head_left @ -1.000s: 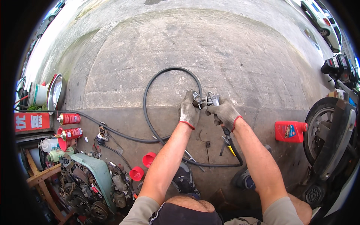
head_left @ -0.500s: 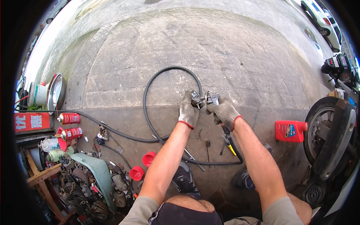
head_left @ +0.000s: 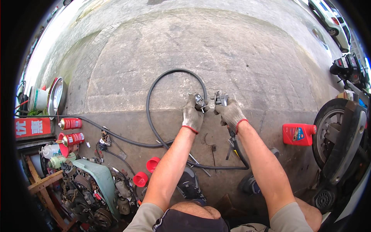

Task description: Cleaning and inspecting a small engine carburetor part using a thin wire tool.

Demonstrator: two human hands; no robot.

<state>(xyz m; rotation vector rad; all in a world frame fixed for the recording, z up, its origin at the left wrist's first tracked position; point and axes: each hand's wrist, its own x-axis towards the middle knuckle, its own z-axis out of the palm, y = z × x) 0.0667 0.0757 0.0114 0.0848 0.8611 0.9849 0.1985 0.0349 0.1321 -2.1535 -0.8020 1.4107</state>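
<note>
Floor: grey concrete [head_left: 174,46], open-air yard, stained and scuffed, a seam across the middle.
Vehicles: white car [head_left: 326,19] parked far upper right; dark motorbike [head_left: 348,67] nearer, right edge.
Wheel: spoked, black tyre [head_left: 319,145], upright at right.
Hose: black rubber [head_left: 176,70], one big loop on the concrete.
Tub: pale green [head_left: 102,176], lower left; greasy metal parts [head_left: 79,189] heaped against and around it, cannot tell which lie inside.
Bucket: white [head_left: 38,98], at left, contents not visible; shiny metal basin [head_left: 57,92] tipped on edge beside it.
Jug: red plastic [head_left: 297,134], capped, near the wheel.
Left hand [head_left: 192,114]: gloved, red cuff, fingers closed on a metal part [head_left: 199,100].
Right hand [head_left: 232,114]: gloved alike, wrapped round an air gun [head_left: 221,99].
Spray cans: two, red [head_left: 70,123], on their sides, left.
Air gun: grey, metallic, hose running from below the grip; held above the floor, just apart from the part.
Cups: two, red [head_left: 153,164], near left forearm.
Metal part: silvery, compact, irregular, dark recesses; raised mid-view, left of the air gun.
</note>
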